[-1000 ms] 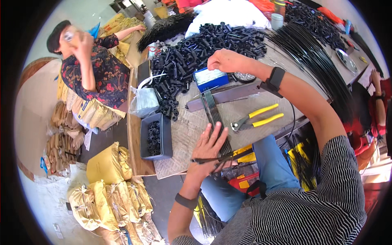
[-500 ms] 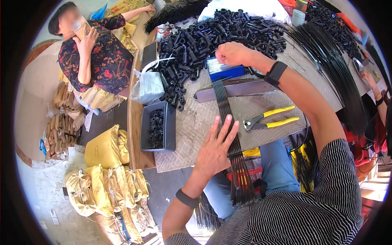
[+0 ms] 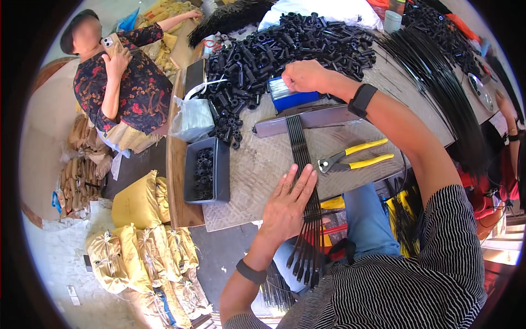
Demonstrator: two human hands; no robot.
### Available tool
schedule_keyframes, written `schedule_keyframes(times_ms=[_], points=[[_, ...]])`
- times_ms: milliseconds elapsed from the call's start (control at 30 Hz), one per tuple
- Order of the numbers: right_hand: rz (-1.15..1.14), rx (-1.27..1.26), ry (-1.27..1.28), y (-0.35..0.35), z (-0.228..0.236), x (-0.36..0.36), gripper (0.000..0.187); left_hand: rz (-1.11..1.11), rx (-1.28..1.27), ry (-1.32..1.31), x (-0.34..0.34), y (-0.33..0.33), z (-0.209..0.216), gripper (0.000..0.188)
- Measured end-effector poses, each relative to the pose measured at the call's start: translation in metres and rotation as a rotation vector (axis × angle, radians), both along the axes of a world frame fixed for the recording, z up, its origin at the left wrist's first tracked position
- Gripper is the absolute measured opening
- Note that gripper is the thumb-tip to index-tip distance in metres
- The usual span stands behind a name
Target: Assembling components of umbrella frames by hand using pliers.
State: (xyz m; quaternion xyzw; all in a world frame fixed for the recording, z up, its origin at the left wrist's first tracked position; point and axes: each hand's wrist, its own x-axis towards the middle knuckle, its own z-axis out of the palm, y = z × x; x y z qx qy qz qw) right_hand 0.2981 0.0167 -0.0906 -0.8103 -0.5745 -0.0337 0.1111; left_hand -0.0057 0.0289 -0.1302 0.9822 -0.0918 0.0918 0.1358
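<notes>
My left hand (image 3: 286, 211) lies flat with its fingers stretched out, resting on a row of thin black rods (image 3: 297, 140). The rods' upper ends meet a grey metal bar (image 3: 271, 127), and their lower ends fan out past the table edge toward my lap. My right hand (image 3: 306, 77) is closed at the rim of a blue box (image 3: 296, 101) filled with thin silvery pins. Its fingertips are pressed together; whatever they hold is hidden. Yellow-handled cutting pliers (image 3: 356, 156) lie on the table right of the rods.
Black tubular parts (image 3: 290, 46) are heaped across the back of the table. A grey bin (image 3: 223, 181) of small black parts stands at the left edge, near a clear plastic bag (image 3: 193, 120). Long black rods (image 3: 438, 82) lie at right. A person (image 3: 123, 82) holding a phone stands at left.
My left hand's fingers have come closer together on the rods, whose lower ends have spread out. My right hand stays at the blue box. The view has shifted slightly.
</notes>
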Motion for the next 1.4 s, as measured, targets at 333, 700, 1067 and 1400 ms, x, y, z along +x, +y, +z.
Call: schedule_keyframes(times_ms=[333, 700, 1067, 1400], points=[[-0.001, 0.167, -0.016, -0.011, 0.009, -0.010, 0.010, 0.003, -0.058, -0.023, -0.002, -0.001, 0.003, 0.085], [0.152, 0.058, 0.262, -0.068, -0.016, -0.023, 0.018, -0.025, -0.062, -0.079, -0.001, -0.001, 0.000, 0.086], [0.145, 0.070, 0.230, -0.073, -0.015, -0.026, 0.021, -0.038, -0.021, -0.052, 0.002, -0.002, -0.001, 0.087], [0.145, 0.097, -0.071, -0.070, -0.017, -0.032, 0.024, -0.031, -0.052, -0.052, 0.003, -0.002, 0.001, 0.086]])
